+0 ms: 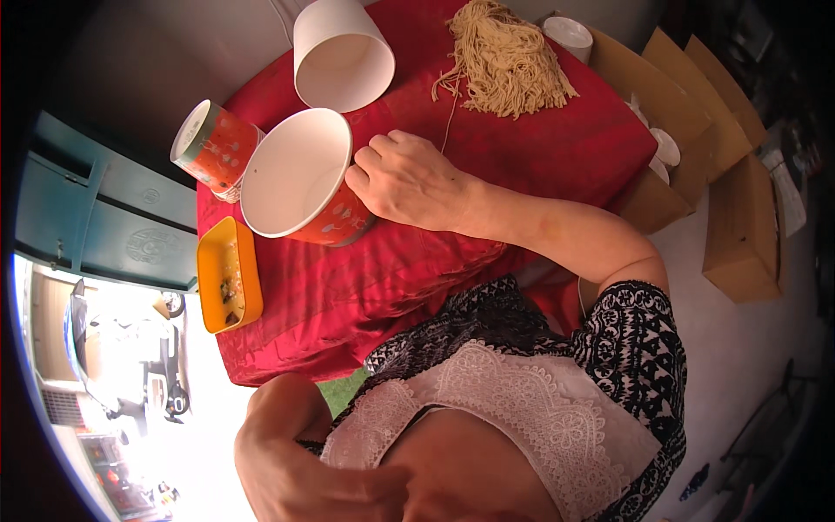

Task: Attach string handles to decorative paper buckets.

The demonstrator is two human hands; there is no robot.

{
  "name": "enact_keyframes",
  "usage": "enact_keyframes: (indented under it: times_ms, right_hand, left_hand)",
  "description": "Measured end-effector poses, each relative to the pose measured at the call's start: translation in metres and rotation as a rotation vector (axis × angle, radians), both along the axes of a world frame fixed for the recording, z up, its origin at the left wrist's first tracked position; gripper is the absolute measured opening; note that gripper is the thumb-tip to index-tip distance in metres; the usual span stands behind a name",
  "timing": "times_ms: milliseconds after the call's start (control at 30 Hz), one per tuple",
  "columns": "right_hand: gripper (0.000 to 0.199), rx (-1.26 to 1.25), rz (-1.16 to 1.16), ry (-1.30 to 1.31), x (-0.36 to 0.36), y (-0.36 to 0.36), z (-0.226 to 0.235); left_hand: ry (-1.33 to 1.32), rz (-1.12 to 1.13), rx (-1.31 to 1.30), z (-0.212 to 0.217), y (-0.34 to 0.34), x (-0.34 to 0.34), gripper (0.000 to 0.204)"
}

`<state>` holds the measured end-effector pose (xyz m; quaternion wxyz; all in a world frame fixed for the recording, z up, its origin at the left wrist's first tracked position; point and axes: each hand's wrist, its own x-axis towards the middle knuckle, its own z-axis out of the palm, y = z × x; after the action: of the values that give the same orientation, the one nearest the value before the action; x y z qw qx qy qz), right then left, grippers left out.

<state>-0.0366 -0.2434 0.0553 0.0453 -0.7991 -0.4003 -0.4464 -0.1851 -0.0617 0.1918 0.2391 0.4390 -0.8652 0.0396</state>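
My right hand [409, 178] grips the side of a large orange paper cup [296, 174] that is tilted on the red cloth, its white empty inside facing up. A smaller orange cup [213, 143] leans just left of it. A white paper cup [344, 52] lies on its side behind them. A pile of pale yellow strings [509, 56] sits on the cloth beyond my hand. My left hand [296, 470] is low near my chest, with its fingers curled. Whether it holds anything is hidden.
The red cloth [522, 139] covers a small table. An orange tray [228, 274] with dark bits sits at its left edge. Open cardboard boxes [739, 226] with white cups [665, 148] stand to the right. A teal cabinet [104, 217] is on the left.
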Motion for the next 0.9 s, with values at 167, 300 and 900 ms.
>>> enact_keyframes:
  times_ms: [167,300,900]
  right_hand:
    - [0.009,-0.030,-0.010,-0.038,0.000,0.000,0.001]
    - [0.009,-0.057,-0.014,-0.048,0.000,-0.001,0.001]
    - [0.010,-0.210,-0.022,-0.111,0.005,-0.001,0.000]
  left_hand:
    - [0.032,-0.071,-0.147,0.004,-0.003,0.000,0.016]
    - [0.120,-0.190,-0.452,0.004,-0.001,0.001,0.018]
    - [-0.494,1.094,-1.315,-0.004,-0.011,-0.033,0.064]
